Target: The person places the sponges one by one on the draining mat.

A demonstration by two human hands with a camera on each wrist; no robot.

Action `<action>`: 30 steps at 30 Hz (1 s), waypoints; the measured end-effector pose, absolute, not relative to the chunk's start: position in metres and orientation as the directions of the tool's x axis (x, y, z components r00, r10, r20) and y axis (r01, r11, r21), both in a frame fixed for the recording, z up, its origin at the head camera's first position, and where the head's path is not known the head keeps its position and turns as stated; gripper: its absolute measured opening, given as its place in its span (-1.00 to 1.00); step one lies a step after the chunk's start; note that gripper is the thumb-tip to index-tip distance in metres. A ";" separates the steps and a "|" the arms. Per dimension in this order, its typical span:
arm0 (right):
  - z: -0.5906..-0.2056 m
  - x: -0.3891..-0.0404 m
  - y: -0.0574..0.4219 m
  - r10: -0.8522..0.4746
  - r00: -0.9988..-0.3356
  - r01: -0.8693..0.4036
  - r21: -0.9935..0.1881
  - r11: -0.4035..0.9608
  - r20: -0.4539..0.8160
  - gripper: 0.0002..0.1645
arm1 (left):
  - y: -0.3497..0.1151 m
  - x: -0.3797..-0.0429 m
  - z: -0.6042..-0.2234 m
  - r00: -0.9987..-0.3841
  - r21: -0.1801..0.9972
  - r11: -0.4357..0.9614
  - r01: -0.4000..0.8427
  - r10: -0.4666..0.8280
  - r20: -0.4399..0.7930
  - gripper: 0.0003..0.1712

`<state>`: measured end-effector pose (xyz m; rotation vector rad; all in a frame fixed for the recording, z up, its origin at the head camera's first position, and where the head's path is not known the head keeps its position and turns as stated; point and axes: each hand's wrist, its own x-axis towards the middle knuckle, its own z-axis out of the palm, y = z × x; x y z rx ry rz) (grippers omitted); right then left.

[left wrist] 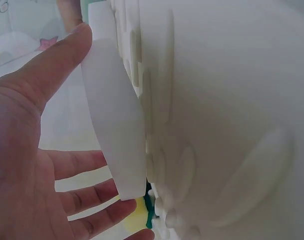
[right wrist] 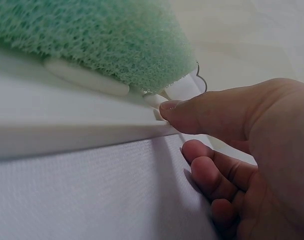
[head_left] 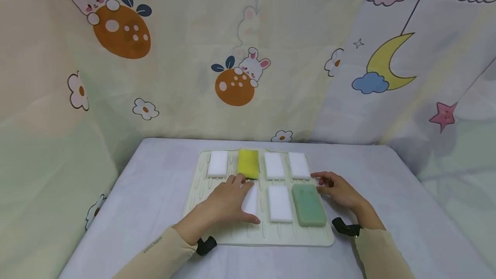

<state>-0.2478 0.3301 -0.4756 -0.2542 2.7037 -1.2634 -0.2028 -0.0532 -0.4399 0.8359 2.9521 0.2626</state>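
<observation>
A cream ridged drying mat [head_left: 255, 236] lies on the table and bears two rows of sponges. My left hand [head_left: 228, 201] spans a white sponge [head_left: 250, 200] in the front row, thumb at its near end and fingers at its far end. In the left wrist view, the thumb and fairly straight fingers lie along that white sponge [left wrist: 112, 100]. At the mat's right edge, my right hand [head_left: 339, 190] holds the rim by thumb and forefinger, its other fingers curled. A green porous sponge [head_left: 308, 205] sits close to the right thumb [right wrist: 181, 115].
Behind the left hand lies a yellow sponge [head_left: 248, 162] with a dark underside. More white sponges stand around it: one at back left [head_left: 218, 163], two at back right, and one in front [head_left: 280, 203]. A printed curtain [head_left: 186, 76] encloses the white table [head_left: 155, 175].
</observation>
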 end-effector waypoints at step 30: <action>-0.489 -0.247 0.341 -0.217 -0.975 -0.098 -0.771 0.629 -0.053 -0.43 | -0.037 -0.200 -0.457 -0.886 0.173 0.872 0.457 0.464 0.001 0.35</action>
